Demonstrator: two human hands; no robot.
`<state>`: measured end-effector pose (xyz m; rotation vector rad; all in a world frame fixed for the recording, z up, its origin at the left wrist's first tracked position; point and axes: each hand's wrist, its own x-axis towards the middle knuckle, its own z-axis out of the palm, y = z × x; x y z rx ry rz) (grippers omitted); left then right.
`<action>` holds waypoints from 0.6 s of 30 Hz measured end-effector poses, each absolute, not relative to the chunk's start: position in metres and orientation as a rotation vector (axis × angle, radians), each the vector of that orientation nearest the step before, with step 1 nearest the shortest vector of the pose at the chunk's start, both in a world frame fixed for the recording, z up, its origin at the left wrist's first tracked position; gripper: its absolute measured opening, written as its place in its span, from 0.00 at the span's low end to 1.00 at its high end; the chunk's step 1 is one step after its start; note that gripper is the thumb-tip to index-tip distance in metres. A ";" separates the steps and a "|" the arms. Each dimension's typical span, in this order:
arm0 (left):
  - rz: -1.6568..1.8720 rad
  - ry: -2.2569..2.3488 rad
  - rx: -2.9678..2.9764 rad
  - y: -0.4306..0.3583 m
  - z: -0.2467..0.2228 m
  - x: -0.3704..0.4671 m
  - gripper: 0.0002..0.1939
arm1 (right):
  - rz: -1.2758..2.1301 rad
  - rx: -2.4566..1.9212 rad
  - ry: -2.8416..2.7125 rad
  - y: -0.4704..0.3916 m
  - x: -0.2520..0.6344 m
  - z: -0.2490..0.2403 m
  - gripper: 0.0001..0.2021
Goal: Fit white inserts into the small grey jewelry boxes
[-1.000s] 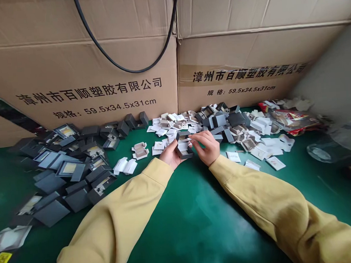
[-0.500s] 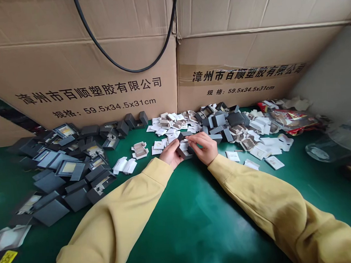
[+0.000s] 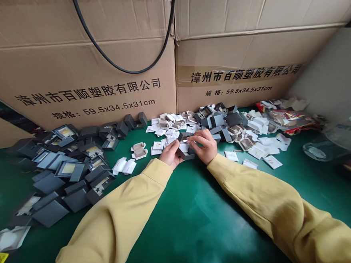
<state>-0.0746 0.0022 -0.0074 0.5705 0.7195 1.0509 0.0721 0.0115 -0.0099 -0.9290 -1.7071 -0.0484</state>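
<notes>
My left hand (image 3: 171, 154) grips a small dark grey box (image 3: 188, 156) by its left side, thumb on top. The box is open, and a white piece (image 3: 184, 147) shows inside it. On the box's right, my right hand (image 3: 205, 145) has thumb and fingertips pinched together at the opening; what they hold, if anything, is too small to make out. Just behind the hands lie folded white card inserts (image 3: 169, 126). Left of them rest a beige-lined insert (image 3: 139, 151) and a white folded insert (image 3: 124, 166).
Many dark grey boxes (image 3: 49, 182) are heaped at the left. More boxes (image 3: 217, 120) and white inserts (image 3: 260, 123) pile up at the back right, near a red plastic bag (image 3: 295, 119) and a clear container (image 3: 329, 142). Cardboard cartons (image 3: 98, 64) wall the back; a black cable (image 3: 135, 72) hangs before them.
The camera view has shifted very slightly. Both hands stay at the box, with the right fingertips moving a little at its opening.
</notes>
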 end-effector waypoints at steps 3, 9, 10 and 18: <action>1.040 0.718 0.601 0.001 -0.008 -0.075 0.14 | 0.014 -0.953 -1.675 0.011 0.071 -0.010 0.05; 1.070 0.731 0.611 0.002 -0.011 -0.074 0.16 | 0.050 -0.968 -1.658 0.011 0.071 -0.010 0.05; 1.083 0.734 0.609 0.003 -0.011 -0.074 0.16 | 0.039 -0.958 -1.668 0.011 0.071 -0.009 0.05; 1.131 0.725 0.640 0.001 -0.012 -0.073 0.15 | 0.063 -0.970 -1.729 0.012 0.073 -0.008 0.07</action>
